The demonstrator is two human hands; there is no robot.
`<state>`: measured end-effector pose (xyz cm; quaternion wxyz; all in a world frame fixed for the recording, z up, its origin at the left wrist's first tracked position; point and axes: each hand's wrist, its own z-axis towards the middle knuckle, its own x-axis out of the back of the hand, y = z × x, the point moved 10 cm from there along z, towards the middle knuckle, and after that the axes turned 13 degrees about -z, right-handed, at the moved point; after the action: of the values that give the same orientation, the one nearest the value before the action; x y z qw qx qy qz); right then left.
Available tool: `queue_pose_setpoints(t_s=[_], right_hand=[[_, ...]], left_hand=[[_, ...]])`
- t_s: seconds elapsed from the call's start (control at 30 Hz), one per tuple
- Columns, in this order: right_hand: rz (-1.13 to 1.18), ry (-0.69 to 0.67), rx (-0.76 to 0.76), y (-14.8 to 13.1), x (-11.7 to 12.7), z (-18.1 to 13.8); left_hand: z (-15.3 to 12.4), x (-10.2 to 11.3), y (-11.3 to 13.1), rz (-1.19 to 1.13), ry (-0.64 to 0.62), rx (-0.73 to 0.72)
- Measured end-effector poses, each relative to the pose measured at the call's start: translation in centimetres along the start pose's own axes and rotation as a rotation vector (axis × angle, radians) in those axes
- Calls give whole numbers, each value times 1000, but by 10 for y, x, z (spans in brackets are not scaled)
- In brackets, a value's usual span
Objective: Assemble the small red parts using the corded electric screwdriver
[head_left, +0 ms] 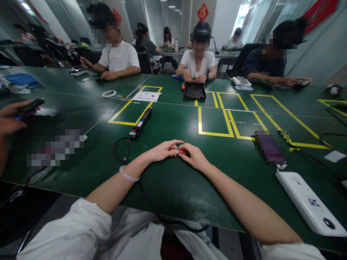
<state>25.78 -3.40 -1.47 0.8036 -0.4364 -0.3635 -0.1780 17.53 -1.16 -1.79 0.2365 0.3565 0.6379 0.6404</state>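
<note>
My left hand and my right hand meet above the green table near its front edge. Between their fingertips shows a small orange-red piece, mostly covered, so its kind cannot be made out. Both hands have their fingers closed around it. A pale bangle circles my left wrist. Just beyond my left hand lies an electric screwdriver with a dark body, a blue band and a black cable.
Across the table a person handles something over a black tray. Yellow tape rectangles mark the tabletop. A paper sheet lies left of centre. At right are a phone and a white power bank. Another person's hands reach in from the left.
</note>
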Motion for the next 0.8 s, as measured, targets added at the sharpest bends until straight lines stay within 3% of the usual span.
queue_pose_setpoints(t_s=[0.4, 0.8], right_hand=[[118, 94, -71, 4, 14, 1], [189, 65, -119, 12, 9, 1]], left_hand=[[3, 8, -7, -57, 60, 40], [1, 12, -4, 14, 148, -22]])
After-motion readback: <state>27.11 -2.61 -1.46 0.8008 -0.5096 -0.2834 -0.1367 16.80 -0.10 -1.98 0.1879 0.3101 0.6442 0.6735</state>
